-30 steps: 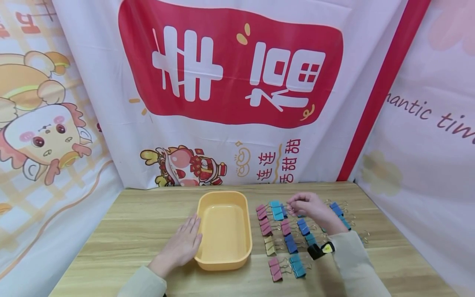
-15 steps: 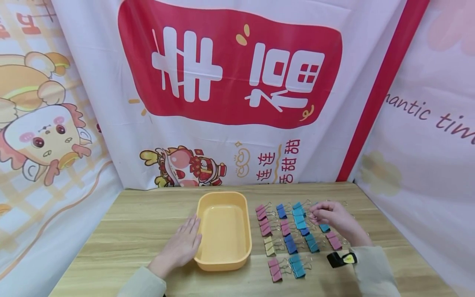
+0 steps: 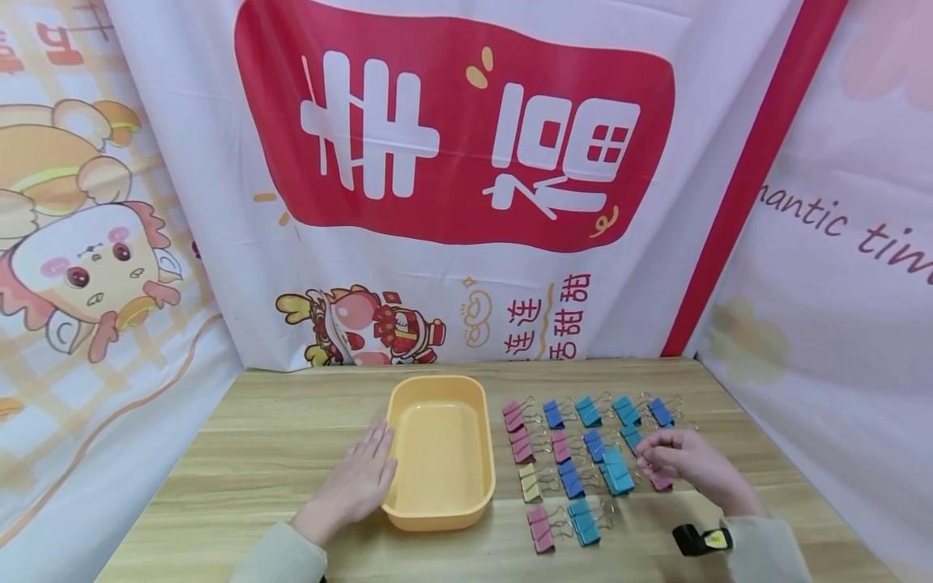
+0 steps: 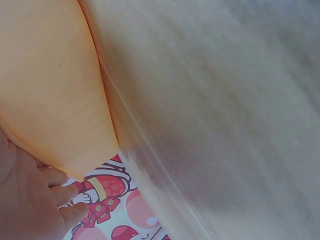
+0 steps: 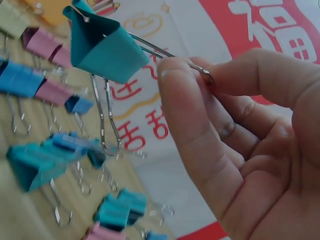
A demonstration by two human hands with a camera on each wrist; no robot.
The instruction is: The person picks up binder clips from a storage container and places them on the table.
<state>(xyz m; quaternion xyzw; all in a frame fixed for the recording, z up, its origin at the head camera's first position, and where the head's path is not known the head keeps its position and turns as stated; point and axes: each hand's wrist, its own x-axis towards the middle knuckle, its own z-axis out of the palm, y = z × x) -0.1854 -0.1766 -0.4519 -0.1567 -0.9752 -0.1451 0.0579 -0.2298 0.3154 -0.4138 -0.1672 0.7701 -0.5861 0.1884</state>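
Note:
Between thumb and forefinger my right hand (image 3: 688, 463) pinches a teal binder clip (image 5: 117, 54) by one wire handle. In the right wrist view the clip hangs above the table, its other handle pointing down. Seen from the head, this clip (image 3: 616, 471) overlaps the rows of binder clips lying on the wood. Flat against the left side of a yellow plastic tray (image 3: 479, 486) lies my left hand (image 3: 357, 478), fingers extended. In the left wrist view, the tray wall (image 4: 55, 85) stands beside that hand's fingers (image 4: 56, 194).
Pink, blue, teal and cream clips lie in rough rows right of the tray, among them a pink clip (image 3: 541, 529), a cream clip (image 3: 530, 483) and a blue clip (image 3: 661, 412). A printed cloth (image 3: 452, 308) hangs behind the wooden table (image 3: 291, 421).
My right hand has carried the teal clip from over the back row rightward and nearer to me. My left hand and the tray have stayed where they were.

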